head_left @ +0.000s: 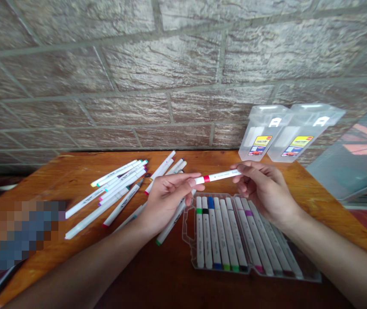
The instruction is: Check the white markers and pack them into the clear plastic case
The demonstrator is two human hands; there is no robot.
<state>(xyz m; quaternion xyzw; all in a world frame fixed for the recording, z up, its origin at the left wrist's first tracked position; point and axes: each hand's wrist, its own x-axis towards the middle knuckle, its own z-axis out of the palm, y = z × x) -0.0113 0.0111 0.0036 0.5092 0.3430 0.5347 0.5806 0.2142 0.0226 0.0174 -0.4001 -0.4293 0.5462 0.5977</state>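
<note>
A brick wall (138,73) across the whole upper half of the view, with grey mortar lines between the bricks. Below it, a wooden table (74,171) with an orange-brown top, butted against the wall. Toward the right end of the wall, two clear plastic cases (262,133), upright and side by side, touching, each with a yellow and red label. In front of them on the table, an open clear plastic tray (188,227) holding a row of markers (222,231), side by side, with green, black, blue and other coloured ends. Left of the tray, a scatter of loose white markers (119,184) at mixed angles, some crossing. Just under the left wrist, one more loose marker (170,223) with a green end, beside the tray's edge. In the lower left corner, a pixelated patch (19,236), too blurred to tell. Above the tray's upper edge, a bare left hand (167,199) and a bare right hand (265,193), with a white marker with a red band (217,176) level in the air between them. Left thumb and fingertips pinching its red-banded end, the other fingers loosely curled. Right fingers (244,172) curled and closed around its far end, the exact grip partly hidden.
</note>
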